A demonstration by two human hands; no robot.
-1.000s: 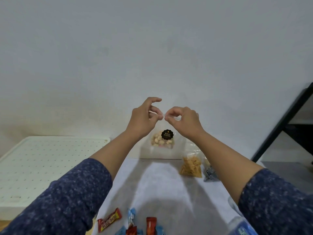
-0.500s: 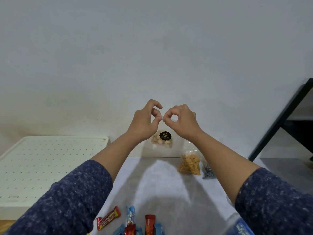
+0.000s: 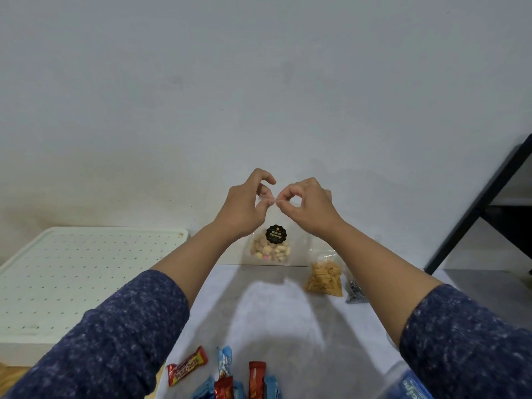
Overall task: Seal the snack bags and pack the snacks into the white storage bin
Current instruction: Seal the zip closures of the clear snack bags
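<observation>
Off to the left, the white storage bin (image 3: 86, 266) is sitting with its perforated surface up, beside the table (image 3: 273, 312). Near the front edge, wrapped candy bars (image 3: 227, 375) are lying together. Above the middle, the left hand (image 3: 244, 205) and right hand (image 3: 305, 205) are pinching the top of the clear biscuit bag (image 3: 270, 246) between thumb and forefinger, fingertips nearly meeting. Rightward, a bag of yellow sticks (image 3: 325, 279) is resting on the table.

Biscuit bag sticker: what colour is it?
Black with gold lettering, on the clear biscuit bag that both hands pinch at the top; head view.
</observation>
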